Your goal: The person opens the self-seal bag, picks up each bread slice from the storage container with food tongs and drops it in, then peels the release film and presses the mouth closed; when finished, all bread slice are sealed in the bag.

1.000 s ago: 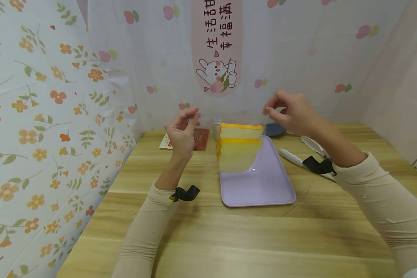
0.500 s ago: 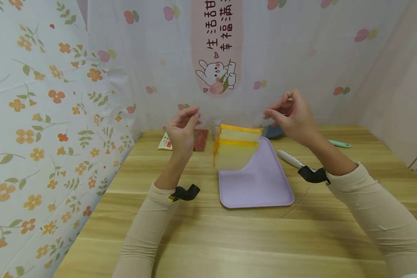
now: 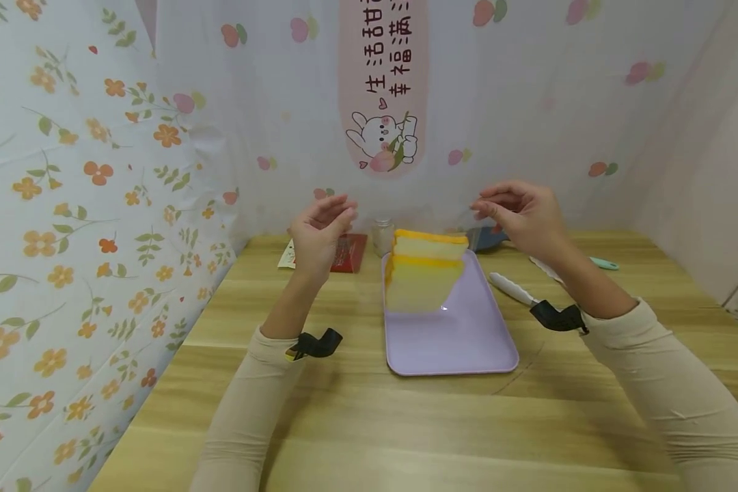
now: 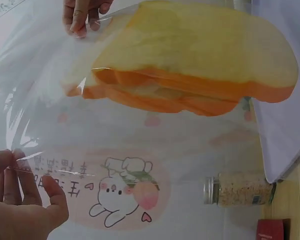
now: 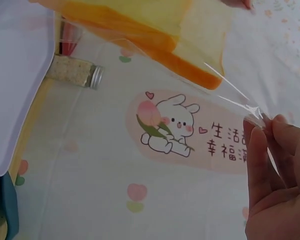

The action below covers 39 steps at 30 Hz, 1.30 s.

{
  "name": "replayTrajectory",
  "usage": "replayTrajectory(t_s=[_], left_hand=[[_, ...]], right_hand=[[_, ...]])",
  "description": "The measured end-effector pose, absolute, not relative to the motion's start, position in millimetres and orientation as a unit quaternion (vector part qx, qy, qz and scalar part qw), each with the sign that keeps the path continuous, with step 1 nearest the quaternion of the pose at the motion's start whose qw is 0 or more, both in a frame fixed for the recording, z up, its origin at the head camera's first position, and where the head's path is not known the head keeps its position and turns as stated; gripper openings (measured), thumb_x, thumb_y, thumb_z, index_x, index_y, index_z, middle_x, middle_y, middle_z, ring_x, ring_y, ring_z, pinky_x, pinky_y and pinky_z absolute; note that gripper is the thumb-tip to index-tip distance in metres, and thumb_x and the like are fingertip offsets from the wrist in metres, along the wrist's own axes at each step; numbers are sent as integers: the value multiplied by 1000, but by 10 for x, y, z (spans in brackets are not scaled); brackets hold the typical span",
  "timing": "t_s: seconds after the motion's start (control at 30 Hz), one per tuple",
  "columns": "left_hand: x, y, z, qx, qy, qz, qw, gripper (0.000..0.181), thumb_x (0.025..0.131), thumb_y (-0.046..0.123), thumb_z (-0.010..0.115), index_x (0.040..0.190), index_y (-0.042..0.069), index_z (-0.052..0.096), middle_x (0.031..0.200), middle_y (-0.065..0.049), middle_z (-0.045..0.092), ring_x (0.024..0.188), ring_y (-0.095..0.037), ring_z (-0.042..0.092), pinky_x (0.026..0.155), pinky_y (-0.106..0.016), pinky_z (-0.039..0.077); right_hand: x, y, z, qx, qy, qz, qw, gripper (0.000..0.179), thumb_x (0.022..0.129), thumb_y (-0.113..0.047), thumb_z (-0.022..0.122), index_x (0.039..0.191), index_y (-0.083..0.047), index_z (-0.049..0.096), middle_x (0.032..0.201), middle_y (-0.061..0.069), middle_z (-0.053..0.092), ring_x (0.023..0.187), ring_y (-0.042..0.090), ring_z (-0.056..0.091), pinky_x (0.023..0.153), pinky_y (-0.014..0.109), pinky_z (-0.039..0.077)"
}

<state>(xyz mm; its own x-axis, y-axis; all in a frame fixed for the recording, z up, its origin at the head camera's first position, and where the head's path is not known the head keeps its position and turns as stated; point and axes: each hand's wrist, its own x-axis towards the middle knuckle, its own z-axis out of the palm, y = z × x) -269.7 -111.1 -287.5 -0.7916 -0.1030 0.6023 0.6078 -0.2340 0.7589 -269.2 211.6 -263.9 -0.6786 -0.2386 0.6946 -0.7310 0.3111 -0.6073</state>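
Two slices of bread (image 3: 423, 285) with orange crusts stand side by side inside a clear plastic bag (image 5: 240, 96). In the head view they hang over the rear half of a lilac tray (image 3: 452, 355); whether the bag's bottom touches it I cannot tell. My left hand (image 3: 317, 236) pinches the bag's upper left edge between thumb and fingers. At the upper right edge, my right hand (image 3: 525, 215) pinches the film the same way. The bag is stretched between both hands, with the bread below them. The film itself is hard to see in the head view.
Behind the tray stands a glass jar (image 3: 383, 236) of pale granules. A red packet (image 3: 352, 253) lies left of it. White-tipped tongs (image 3: 512, 287) lie right of the tray, near a dark blue utensil (image 3: 487, 239) and a mint-green handle (image 3: 604, 263). Curtains hang behind.
The bag of bread has swayed a little and sits slightly lower. My right hand has shifted down and to the right; both hands keep their pinch.
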Motion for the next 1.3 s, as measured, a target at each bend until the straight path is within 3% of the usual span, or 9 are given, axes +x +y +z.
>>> replayTrajectory(t_s=[0.13, 0.3, 0.57, 0.73, 0.9, 0.97, 1.1, 1.3], left_hand=[[-2685, -1152, -2854, -242, -586, -743, 215, 9, 88, -5, 70, 94, 1, 72, 89, 4, 76, 76, -9, 70, 67, -24, 56], [-2662, -1219, -2800, -288, -596, -725, 190, 22, 88, -8, 68, 87, 12, 75, 87, 2, 76, 76, -12, 71, 66, -25, 57], [-2625, -1324, -2725, -343, -624, -682, 167, 6, 86, -9, 71, 92, -10, 72, 88, -3, 76, 80, -16, 73, 73, -32, 59], [-2619, -1370, -2711, -378, -619, -670, 158, 5, 86, -8, 71, 91, -9, 73, 89, -5, 76, 80, -16, 73, 72, -36, 59], [-2609, -1432, -2657, -439, -609, -641, 160, 7, 84, -14, 69, 90, -19, 68, 93, -3, 75, 84, -15, 73, 75, -36, 58], [-2593, -1447, -2621, -451, -611, -630, 164, 9, 82, -22, 65, 89, -18, 69, 94, -3, 75, 85, -15, 73, 75, -35, 58], [-2582, -1443, -2570, -466, -621, -603, 183, 15, 81, -21, 67, 91, -11, 74, 93, -8, 75, 83, -16, 71, 71, -28, 58], [-2595, -1472, -2531, -481, -660, -525, 238, 15, 80, -23, 67, 86, -11, 74, 89, -15, 73, 77, -13, 64, 61, -20, 50]], right_hand=[[-2687, 2145, -2616, 338, -758, 494, 258, 15, 88, 11, 67, 103, 12, 69, 90, -8, 76, 72, 3, 70, 53, 18, 52], [-2646, 2186, -2555, 349, -757, 492, 251, 13, 87, 12, 67, 100, 13, 70, 90, -7, 76, 71, 4, 70, 53, 18, 52], [-2587, 2233, -2470, 390, -741, 486, 250, 15, 82, 22, 66, 93, 12, 72, 86, 1, 76, 68, 7, 70, 55, 17, 52], [-2564, 2267, -2450, 429, -719, 494, 236, 19, 80, 28, 62, 90, 14, 72, 85, 5, 76, 67, 8, 71, 56, 17, 53], [-2548, 2325, -2438, 472, -700, 487, 223, 18, 78, 27, 66, 88, 13, 73, 85, 7, 76, 73, 10, 72, 59, 18, 54], [-2543, 2340, -2436, 489, -692, 482, 221, 12, 80, 20, 70, 88, 12, 74, 87, 7, 76, 76, 10, 72, 59, 18, 53], [-2548, 2353, -2418, 512, -674, 481, 230, 6, 82, 12, 73, 88, 11, 75, 87, 14, 76, 77, 10, 72, 59, 16, 52], [-2572, 2325, -2413, 522, -657, 484, 249, 25, 78, 30, 59, 85, 11, 75, 86, 16, 75, 75, 10, 71, 60, 15, 51]])
